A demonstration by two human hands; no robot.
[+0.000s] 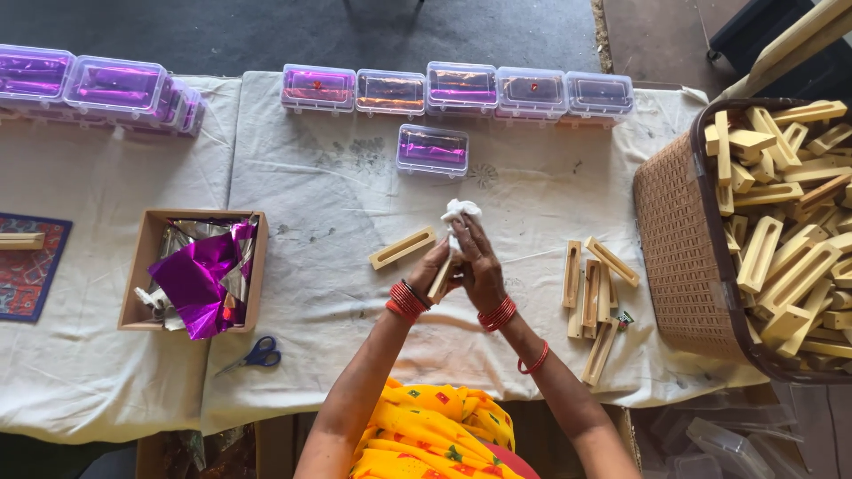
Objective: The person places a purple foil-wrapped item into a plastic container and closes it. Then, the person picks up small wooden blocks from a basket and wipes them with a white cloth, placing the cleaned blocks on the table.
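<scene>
My left hand [429,270] grips a pale wooden slotted block [441,281] at the middle of the cloth-covered table [328,204]. My right hand [479,266] presses a crumpled white cloth [460,215] against the upper end of that block. Both wrists wear red bangles. Another slotted wooden block [403,247] lies on the table just left of my hands. A loose pile of several similar blocks [593,288] lies to the right of my right hand.
A brown woven basket [679,244] full of wooden blocks stands at the right. A row of clear plastic boxes [457,90] with purple foil lines the far edge. A cardboard box [146,266] with purple foil sheets sits left; blue-handled scissors [257,355] lie near it.
</scene>
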